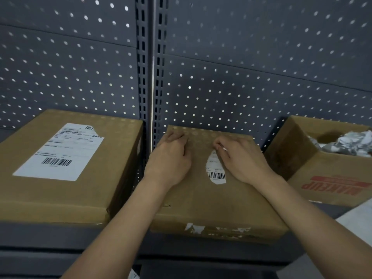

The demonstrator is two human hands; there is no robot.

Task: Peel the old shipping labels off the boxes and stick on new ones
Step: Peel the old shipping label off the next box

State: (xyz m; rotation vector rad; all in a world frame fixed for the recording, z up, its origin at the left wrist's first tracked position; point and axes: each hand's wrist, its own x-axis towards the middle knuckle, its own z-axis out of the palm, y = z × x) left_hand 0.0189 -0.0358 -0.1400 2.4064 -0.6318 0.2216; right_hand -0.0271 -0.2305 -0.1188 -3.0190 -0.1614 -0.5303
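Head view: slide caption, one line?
Right hand pinches torn white label remnant on middle brown cardboard box; left hand rests on it.

Dim, soft focus, wide-angle warp at edges.

Both arms are uncovered as far as the picture reaches: the left forearm (124,228) and the right forearm (314,220) are bare, slim and smooth, with no cloth on them. The left hand (171,158) and the right hand (241,160) are bare as well, with slender fingers and plain bare wrists
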